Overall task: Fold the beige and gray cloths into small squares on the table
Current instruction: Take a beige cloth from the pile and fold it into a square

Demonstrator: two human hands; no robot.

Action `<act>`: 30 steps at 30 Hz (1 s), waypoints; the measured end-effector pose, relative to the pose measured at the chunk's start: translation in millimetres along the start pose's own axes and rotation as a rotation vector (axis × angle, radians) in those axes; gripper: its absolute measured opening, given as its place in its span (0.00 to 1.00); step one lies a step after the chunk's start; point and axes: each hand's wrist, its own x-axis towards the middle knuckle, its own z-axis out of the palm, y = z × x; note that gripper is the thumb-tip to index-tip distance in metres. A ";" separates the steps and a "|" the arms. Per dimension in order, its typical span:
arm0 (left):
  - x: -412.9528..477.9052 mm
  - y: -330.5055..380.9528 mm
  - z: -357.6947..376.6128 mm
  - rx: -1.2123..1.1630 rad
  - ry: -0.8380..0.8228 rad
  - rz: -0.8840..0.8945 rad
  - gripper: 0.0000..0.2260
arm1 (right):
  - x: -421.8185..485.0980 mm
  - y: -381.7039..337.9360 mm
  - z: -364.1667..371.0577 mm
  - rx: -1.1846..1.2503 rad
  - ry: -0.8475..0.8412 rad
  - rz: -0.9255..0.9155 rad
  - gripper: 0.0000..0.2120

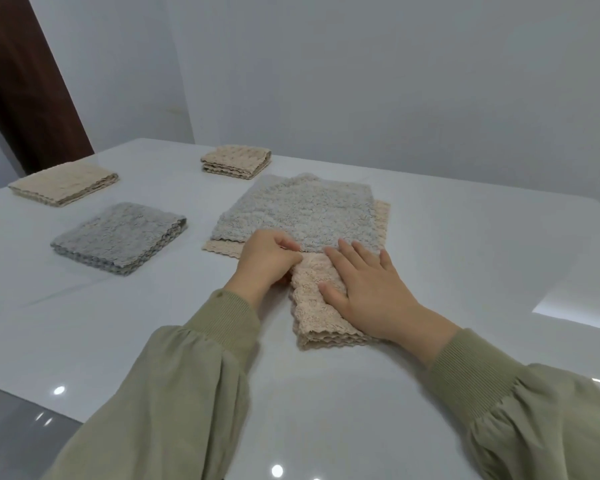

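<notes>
Three folded squares lie left of the spread gray cloth (298,213) on the white tabletop (465,265): a beige square (63,187) farthest left, a gray square (118,237) nearer it, and a second beige square (236,161) just behind its far left corner. The spread gray cloth lies on a flat beige cloth (382,213). At its near edge sits a folded beige bundle (314,310). The left hand (267,261) has its grip pinched on the bundle's far left corner. The right hand (368,289) presses flat on top, fingers straight, gripping nothing.

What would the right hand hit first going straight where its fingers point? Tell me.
Likely the spread gray fluffy cloth: the right hand, flat on the folded beige terry cloth, points its fingertips at that cloth's near edge.
</notes>
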 end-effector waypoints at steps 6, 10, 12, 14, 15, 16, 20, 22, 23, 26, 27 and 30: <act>-8.1 -7.3 5.6 0.350 0.158 0.266 0.03 | -1.6 -0.3 1.0 0.013 -0.007 0.059 0.34; -16.8 -5.8 1.9 0.447 0.235 0.474 0.09 | -6.4 2.4 -7.0 0.287 0.205 0.075 0.26; -24.2 -2.1 1.8 0.472 0.153 0.615 0.11 | -6.4 6.3 -8.4 0.294 0.230 0.108 0.24; -31.1 -3.8 6.0 0.600 -0.057 0.688 0.16 | -4.5 10.4 -4.2 0.189 0.115 0.135 0.25; -33.3 -6.8 8.4 0.706 -0.176 0.671 0.20 | -3.6 12.1 -1.9 0.146 0.050 0.149 0.25; -34.8 -10.2 10.1 0.811 -0.274 0.622 0.24 | -2.8 13.3 -0.4 0.118 0.008 0.156 0.26; -34.1 -13.3 9.4 0.946 -0.396 0.484 0.27 | -2.4 14.5 -1.2 0.076 -0.020 0.154 0.27; -35.1 -12.3 9.2 0.938 -0.400 0.481 0.27 | -3.1 14.2 -1.6 0.083 -0.021 0.157 0.27; -35.1 -12.6 9.3 0.931 -0.400 0.480 0.27 | -3.6 14.0 -0.9 0.086 -0.012 0.154 0.27; -35.3 -13.0 9.7 0.924 -0.396 0.474 0.28 | -4.8 13.4 -1.1 0.132 0.114 0.126 0.25; -34.7 -12.7 9.8 0.920 -0.396 0.472 0.28 | -4.5 14.3 -2.4 0.179 0.200 0.113 0.22; -33.2 -12.6 9.0 0.898 -0.400 0.461 0.29 | 0.7 22.1 -7.4 0.317 0.427 0.131 0.15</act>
